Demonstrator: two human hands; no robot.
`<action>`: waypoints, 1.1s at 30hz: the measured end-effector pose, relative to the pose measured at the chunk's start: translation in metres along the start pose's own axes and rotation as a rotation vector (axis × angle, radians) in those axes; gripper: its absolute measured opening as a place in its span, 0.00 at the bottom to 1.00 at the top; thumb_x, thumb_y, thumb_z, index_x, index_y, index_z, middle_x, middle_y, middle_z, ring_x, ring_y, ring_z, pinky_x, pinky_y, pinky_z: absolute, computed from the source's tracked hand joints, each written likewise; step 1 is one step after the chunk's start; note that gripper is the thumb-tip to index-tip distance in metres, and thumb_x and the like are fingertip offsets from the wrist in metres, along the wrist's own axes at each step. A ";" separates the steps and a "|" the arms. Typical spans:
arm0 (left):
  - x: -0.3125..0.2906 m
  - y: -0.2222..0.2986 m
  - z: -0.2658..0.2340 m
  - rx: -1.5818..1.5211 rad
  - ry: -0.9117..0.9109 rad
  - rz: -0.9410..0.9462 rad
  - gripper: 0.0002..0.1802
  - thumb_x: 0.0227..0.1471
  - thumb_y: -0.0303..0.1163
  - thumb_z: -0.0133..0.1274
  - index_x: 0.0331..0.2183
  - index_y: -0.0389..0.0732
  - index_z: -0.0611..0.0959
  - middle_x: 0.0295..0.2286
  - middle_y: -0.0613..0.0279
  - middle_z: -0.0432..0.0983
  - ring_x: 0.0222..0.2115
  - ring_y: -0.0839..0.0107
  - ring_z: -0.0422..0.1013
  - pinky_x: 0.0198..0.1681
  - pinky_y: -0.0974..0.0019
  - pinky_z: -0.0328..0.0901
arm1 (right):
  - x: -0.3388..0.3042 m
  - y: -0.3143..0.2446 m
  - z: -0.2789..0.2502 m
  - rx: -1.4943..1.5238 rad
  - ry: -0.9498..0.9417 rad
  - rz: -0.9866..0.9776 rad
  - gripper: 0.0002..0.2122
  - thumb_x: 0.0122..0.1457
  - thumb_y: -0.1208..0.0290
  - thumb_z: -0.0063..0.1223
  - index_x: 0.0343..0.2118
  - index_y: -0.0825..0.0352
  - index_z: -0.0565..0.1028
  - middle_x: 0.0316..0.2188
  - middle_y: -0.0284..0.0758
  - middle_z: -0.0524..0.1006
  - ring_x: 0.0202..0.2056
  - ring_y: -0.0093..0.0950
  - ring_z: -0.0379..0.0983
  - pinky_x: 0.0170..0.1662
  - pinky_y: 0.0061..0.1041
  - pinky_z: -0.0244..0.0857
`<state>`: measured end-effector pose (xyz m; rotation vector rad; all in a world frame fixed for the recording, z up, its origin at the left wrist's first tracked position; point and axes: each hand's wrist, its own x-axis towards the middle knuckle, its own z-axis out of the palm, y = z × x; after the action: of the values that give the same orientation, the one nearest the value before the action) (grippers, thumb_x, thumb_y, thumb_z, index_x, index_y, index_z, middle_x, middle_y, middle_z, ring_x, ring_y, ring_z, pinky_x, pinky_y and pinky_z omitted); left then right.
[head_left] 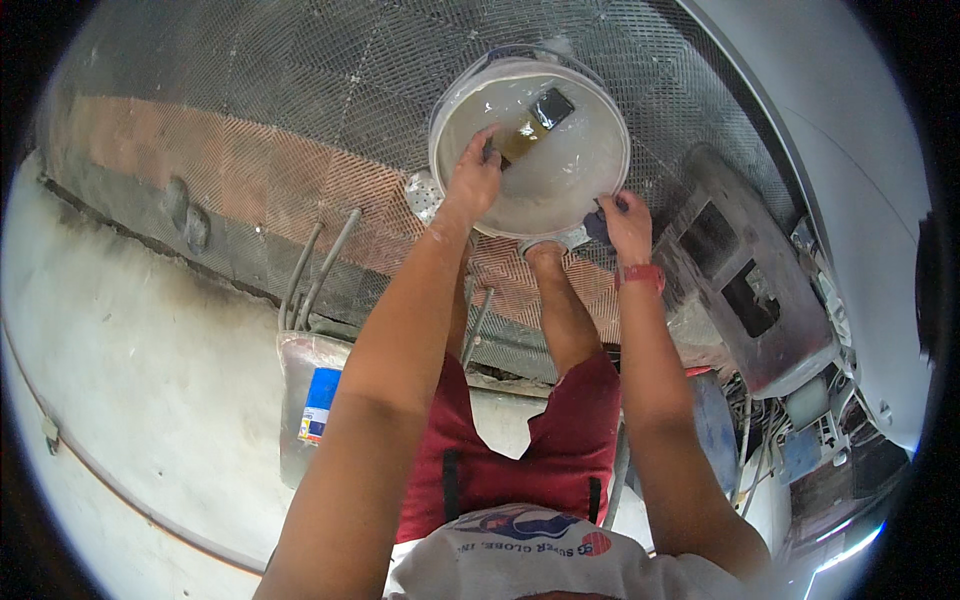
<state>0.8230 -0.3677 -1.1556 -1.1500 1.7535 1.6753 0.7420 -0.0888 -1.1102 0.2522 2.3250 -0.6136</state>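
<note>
A round whitish bucket (436, 165) of cloudy water stands between my feet. In the water lie a dark rectangular block (551, 108) and a yellowish-brown block (522, 137) touching it. My left hand (474, 180) reaches over the bucket's left rim, its fingers closed on a small dark piece (488, 150) at the water; its exact kind does not show. At the lower right rim, my right hand (628, 228), with a red band on its wrist, pinches a dark, crumpled sheet-like piece (598, 226) just outside the bucket.
Ribbed floor mats (300, 75) in grey and orange lie under the bucket. To the right are a dusty grey panel (735, 270) with two openings and a curved light grey body panel (830, 110). A stool-like seat with metal legs (325, 265) holds a blue can (319, 400).
</note>
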 end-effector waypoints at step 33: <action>0.037 0.023 -0.008 -1.085 0.087 -0.236 0.28 0.73 0.46 0.38 0.65 0.41 0.74 0.61 0.53 0.74 0.61 0.55 0.71 0.69 0.44 0.61 | 0.011 -0.169 0.039 0.681 -0.466 -0.218 0.23 0.67 0.52 0.61 0.52 0.68 0.82 0.48 0.43 0.84 0.47 0.36 0.83 0.50 0.39 0.76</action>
<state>0.7858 -0.3869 -1.1701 -1.7610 0.5893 2.4863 0.6992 -0.2550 -1.0816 0.1402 1.6440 -1.4041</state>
